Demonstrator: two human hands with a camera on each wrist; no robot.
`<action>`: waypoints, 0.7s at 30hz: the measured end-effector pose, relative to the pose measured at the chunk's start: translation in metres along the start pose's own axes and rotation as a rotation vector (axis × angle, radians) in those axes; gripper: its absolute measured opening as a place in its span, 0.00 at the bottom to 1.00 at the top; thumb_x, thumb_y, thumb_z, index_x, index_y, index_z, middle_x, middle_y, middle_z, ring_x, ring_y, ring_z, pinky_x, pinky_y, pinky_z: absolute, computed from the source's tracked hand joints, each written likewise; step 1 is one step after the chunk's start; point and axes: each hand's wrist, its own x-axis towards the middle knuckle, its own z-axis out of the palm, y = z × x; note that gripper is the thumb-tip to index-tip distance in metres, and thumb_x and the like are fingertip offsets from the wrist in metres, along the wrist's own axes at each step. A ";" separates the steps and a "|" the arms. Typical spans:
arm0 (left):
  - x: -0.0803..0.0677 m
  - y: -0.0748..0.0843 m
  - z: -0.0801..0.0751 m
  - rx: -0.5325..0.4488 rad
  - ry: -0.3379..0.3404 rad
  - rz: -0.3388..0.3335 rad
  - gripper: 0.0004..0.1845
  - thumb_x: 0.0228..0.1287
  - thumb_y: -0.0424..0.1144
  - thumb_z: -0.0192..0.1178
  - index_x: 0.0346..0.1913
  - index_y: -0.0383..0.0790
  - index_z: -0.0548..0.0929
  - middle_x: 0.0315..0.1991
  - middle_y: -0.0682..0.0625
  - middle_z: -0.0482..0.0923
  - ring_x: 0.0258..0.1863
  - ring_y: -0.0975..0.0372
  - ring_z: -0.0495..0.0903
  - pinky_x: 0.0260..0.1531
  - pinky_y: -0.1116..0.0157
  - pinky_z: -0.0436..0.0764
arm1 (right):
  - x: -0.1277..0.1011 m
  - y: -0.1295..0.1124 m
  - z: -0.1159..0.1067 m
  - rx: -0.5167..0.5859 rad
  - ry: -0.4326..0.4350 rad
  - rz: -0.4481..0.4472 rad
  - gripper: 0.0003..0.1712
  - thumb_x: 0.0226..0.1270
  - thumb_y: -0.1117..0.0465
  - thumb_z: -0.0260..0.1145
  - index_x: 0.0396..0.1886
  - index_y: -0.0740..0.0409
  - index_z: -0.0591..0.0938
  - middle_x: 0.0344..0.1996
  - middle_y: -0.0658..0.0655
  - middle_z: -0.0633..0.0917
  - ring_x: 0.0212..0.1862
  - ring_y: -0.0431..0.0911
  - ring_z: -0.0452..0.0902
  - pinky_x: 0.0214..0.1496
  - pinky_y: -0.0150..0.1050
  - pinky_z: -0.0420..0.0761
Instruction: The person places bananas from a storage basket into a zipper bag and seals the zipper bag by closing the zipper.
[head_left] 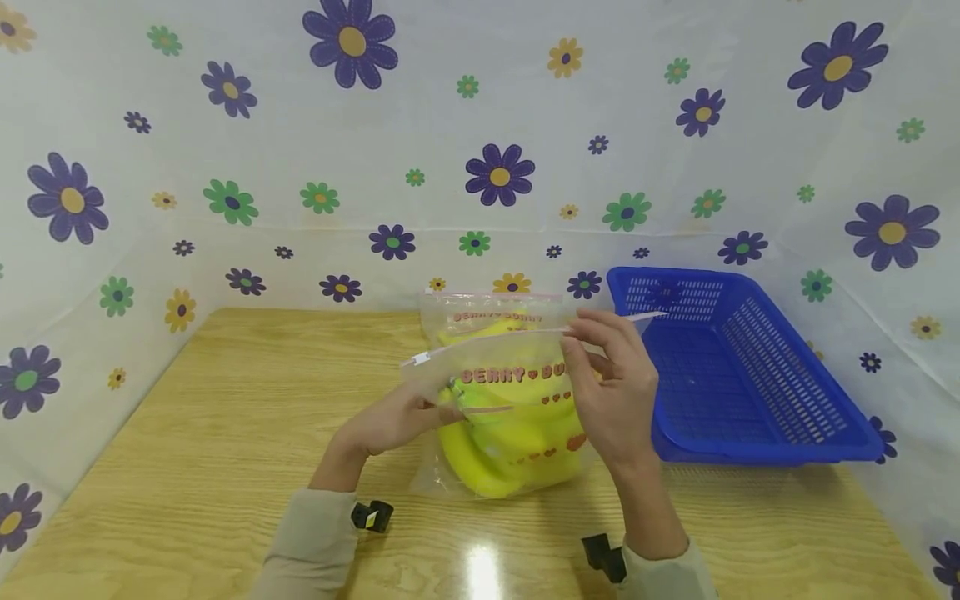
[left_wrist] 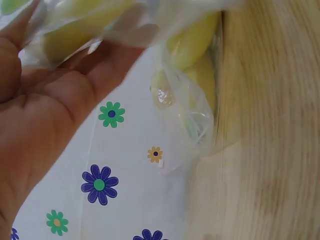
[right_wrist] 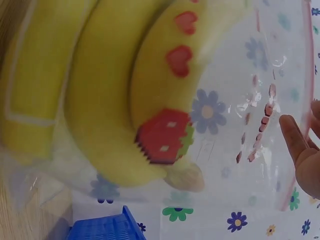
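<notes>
Bananas [head_left: 480, 467] fill a clear zip bag [head_left: 427, 479] printed with red hearts and lettering. My left hand [head_left: 393, 421] holds the bag's left side, its fingertips partly behind the film; in the left wrist view plastic drapes over the fingers [left_wrist: 115, 60]. High on the right, my right hand [head_left: 615, 383] pinches the bag's top edge, thumb and fingers at the zip strip. A white slider [head_left: 422, 359] sits near the strip's left end. Close up, the right wrist view shows the bananas [right_wrist: 105, 95] through the film, with a strawberry print [right_wrist: 165, 137] over them.
Behind stands a second printed zip bag [head_left: 442, 308] with yellow fruit in it. A blue plastic basket [head_left: 765, 450] with perforated sides is at the right. Flowered white sheeting [head_left: 420, 108] rises around the wooden table [head_left: 187, 450].
</notes>
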 end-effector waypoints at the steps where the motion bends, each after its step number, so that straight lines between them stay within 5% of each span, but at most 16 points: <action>1: -0.001 -0.001 -0.002 -0.022 0.007 0.007 0.22 0.76 0.33 0.51 0.69 0.48 0.67 0.58 0.48 0.77 0.53 0.55 0.79 0.57 0.59 0.77 | 0.000 0.000 -0.001 -0.003 -0.014 0.005 0.13 0.62 0.77 0.66 0.47 0.72 0.84 0.52 0.64 0.81 0.48 0.47 0.82 0.47 0.30 0.83; 8: -0.015 0.002 -0.017 -0.006 0.167 -0.042 0.23 0.77 0.39 0.50 0.71 0.45 0.66 0.54 0.47 0.77 0.46 0.59 0.79 0.52 0.61 0.78 | 0.001 0.005 -0.003 -0.081 0.017 -0.007 0.26 0.61 0.76 0.67 0.60 0.70 0.77 0.63 0.65 0.72 0.63 0.52 0.72 0.65 0.39 0.75; 11: -0.021 0.004 -0.024 -0.130 0.232 -0.047 0.19 0.78 0.39 0.50 0.66 0.39 0.69 0.55 0.46 0.76 0.47 0.60 0.81 0.52 0.62 0.80 | 0.002 0.009 -0.008 -0.112 -0.011 0.103 0.35 0.60 0.71 0.69 0.68 0.67 0.70 0.66 0.63 0.67 0.70 0.52 0.63 0.73 0.47 0.65; 16: -0.030 0.006 -0.033 -0.350 0.282 0.030 0.16 0.79 0.37 0.47 0.65 0.45 0.72 0.57 0.54 0.73 0.49 0.65 0.78 0.53 0.67 0.80 | 0.003 0.015 -0.015 -0.026 -0.334 0.485 0.53 0.61 0.56 0.73 0.79 0.49 0.51 0.70 0.62 0.66 0.69 0.56 0.65 0.71 0.54 0.67; 21: -0.036 0.007 -0.039 -0.407 0.258 0.120 0.18 0.79 0.34 0.45 0.66 0.48 0.73 0.58 0.55 0.75 0.51 0.66 0.79 0.56 0.67 0.78 | 0.000 0.025 -0.012 0.201 -0.639 0.583 0.49 0.62 0.55 0.73 0.77 0.47 0.56 0.57 0.64 0.79 0.52 0.58 0.81 0.52 0.51 0.83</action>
